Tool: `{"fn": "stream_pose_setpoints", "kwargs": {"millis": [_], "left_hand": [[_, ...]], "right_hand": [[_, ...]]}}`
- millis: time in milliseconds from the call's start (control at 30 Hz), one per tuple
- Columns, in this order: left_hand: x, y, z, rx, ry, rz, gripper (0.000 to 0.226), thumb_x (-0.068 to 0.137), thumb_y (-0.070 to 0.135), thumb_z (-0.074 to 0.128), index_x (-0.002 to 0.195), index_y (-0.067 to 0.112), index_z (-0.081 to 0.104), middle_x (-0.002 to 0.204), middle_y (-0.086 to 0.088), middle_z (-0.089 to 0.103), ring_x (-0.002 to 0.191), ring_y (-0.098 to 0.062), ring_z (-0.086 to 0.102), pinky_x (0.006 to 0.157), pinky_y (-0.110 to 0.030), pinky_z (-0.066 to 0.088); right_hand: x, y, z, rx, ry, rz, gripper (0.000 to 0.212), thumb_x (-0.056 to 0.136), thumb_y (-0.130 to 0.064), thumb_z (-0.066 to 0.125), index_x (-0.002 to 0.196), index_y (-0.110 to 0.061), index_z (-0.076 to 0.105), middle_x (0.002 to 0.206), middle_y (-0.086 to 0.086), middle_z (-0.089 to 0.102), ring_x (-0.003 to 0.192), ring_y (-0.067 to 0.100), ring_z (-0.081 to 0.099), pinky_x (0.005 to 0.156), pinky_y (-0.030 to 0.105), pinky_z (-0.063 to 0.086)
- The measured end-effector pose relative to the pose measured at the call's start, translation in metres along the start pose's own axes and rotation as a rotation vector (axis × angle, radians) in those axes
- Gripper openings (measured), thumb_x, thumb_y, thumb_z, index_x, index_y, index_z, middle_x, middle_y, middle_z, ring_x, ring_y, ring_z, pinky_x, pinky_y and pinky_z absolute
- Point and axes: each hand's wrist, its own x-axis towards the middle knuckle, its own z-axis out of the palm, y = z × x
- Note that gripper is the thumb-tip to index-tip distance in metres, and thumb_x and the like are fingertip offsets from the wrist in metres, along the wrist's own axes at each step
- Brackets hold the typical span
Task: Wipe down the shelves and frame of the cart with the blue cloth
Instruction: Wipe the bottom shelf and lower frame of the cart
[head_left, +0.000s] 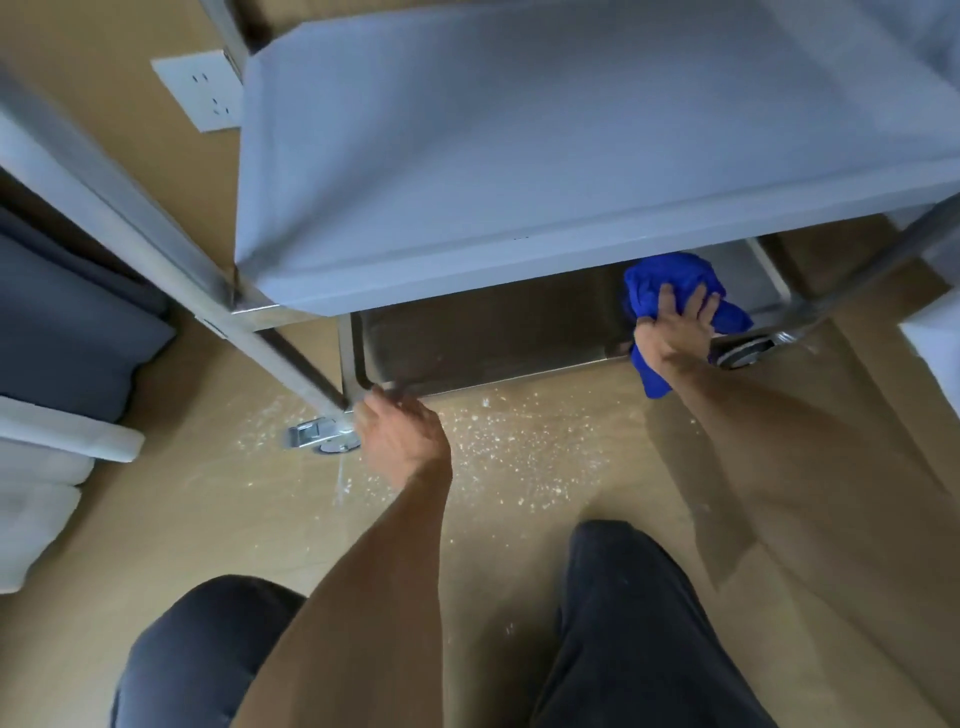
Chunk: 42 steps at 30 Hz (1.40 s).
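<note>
A steel cart fills the upper view, its middle shelf (545, 156) seen from above and the bottom shelf (483, 338) partly hidden beneath it. My right hand (672, 327) presses a bunched blue cloth (665, 283) onto the right end of the bottom shelf, with part of the cloth hanging over the front rim. My left hand (400, 431) grips the front left corner of the bottom shelf, beside the slanted frame post (171, 265).
White crumbs and dust are scattered on the tan floor (519, 452) in front of the cart. Caster wheels sit at the left (322, 436) and right (743, 353) corners. A dark cushion (62, 322) lies left, a wall socket (202, 88) behind. My knees are below.
</note>
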Motion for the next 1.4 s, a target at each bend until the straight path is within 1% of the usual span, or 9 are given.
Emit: {"fn": "stream_pose_setpoints", "kwargs": {"millis": [100,333,500,700,833,933,1100,1233,1400], "left_hand": [[0.028,-0.03,-0.024,-0.097,0.114,-0.203,0.048,0.1,0.033,0.044,0.134,0.001,0.04,0.13,-0.02,0.048,0.116,-0.038,0.05,0.096,-0.042,0.043],[0.052,-0.051,-0.052,0.009,0.087,-0.077,0.033,0.103,0.025,0.034,0.104,0.006,0.061,0.096,-0.02,0.067,0.09,-0.034,0.062,0.075,-0.038,0.042],[0.063,-0.057,-0.063,-0.002,0.003,-0.145,0.034,0.102,0.029,0.037,0.111,0.011,0.065,0.103,-0.018,0.067,0.097,-0.036,0.062,0.074,-0.035,0.043],[0.062,-0.048,-0.088,-0.023,-0.161,-0.169,0.031,0.1,0.023,0.043,0.117,0.009,0.065,0.115,-0.018,0.065,0.11,-0.036,0.059,0.087,-0.038,0.046],[0.051,-0.027,-0.095,-0.059,-0.287,-0.25,0.037,0.102,0.019,0.039,0.129,0.0,0.054,0.13,-0.018,0.058,0.12,-0.033,0.056,0.097,-0.039,0.045],[0.036,-0.008,-0.093,-0.212,-0.402,-0.249,0.042,0.1,0.025,0.04,0.13,-0.001,0.055,0.131,-0.018,0.057,0.121,-0.035,0.055,0.1,-0.038,0.047],[0.02,0.01,-0.093,-0.417,-0.629,-0.218,0.037,0.083,0.039,0.069,0.107,0.012,0.065,0.111,-0.008,0.067,0.101,-0.029,0.063,0.096,-0.041,0.05],[0.027,0.008,-0.093,-0.396,-0.667,-0.238,0.05,0.064,0.033,0.086,0.093,0.004,0.058,0.084,-0.01,0.068,0.069,-0.023,0.065,0.074,-0.033,0.053],[0.017,0.012,-0.102,-0.226,-0.443,-0.106,0.029,0.075,0.033,0.075,0.093,0.015,0.061,0.085,-0.002,0.068,0.079,-0.024,0.066,0.075,-0.032,0.055]], "right_hand": [[-0.025,-0.034,0.011,0.031,0.023,-0.101,0.063,0.098,-0.032,0.042,0.155,-0.019,0.019,0.162,0.021,0.001,0.149,0.042,-0.002,0.118,0.054,0.017],[-0.108,-0.166,0.056,0.051,0.015,-0.517,0.071,0.085,-0.025,0.053,0.152,-0.021,0.03,0.161,0.019,0.013,0.15,0.038,0.004,0.122,0.049,0.013],[-0.206,-0.236,0.1,0.256,-0.006,-0.85,0.06,0.071,-0.008,0.069,0.13,-0.014,0.06,0.147,0.019,0.043,0.141,0.039,0.033,0.104,0.054,0.038],[-0.243,-0.223,0.074,0.418,0.078,-0.68,0.031,0.065,-0.007,0.059,0.092,-0.019,0.069,0.096,0.0,0.069,0.094,0.027,0.054,0.074,0.039,0.051],[-0.231,-0.2,0.028,0.875,-0.392,-0.15,0.005,0.05,-0.017,0.043,0.055,-0.016,0.044,0.054,0.0,0.043,0.06,0.024,0.038,0.055,0.029,0.029],[-0.231,-0.174,0.024,1.295,-0.736,0.162,0.026,0.044,-0.032,0.053,0.062,-0.019,0.039,0.066,0.004,0.044,0.066,0.022,0.043,0.061,0.031,0.034],[-0.225,-0.15,0.007,1.615,-0.806,0.262,0.056,0.078,-0.034,0.044,0.117,-0.001,0.067,0.118,0.022,0.065,0.111,0.04,0.061,0.105,0.051,0.043],[-0.214,-0.141,-0.006,1.513,-0.846,0.266,0.046,0.086,-0.047,0.056,0.107,-0.009,0.072,0.103,0.015,0.072,0.091,0.032,0.066,0.095,0.044,0.05],[-0.22,-0.142,-0.004,1.191,-0.812,0.235,0.032,0.081,-0.024,0.069,0.108,-0.007,0.068,0.09,0.01,0.071,0.077,0.025,0.065,0.079,0.034,0.051]]}}
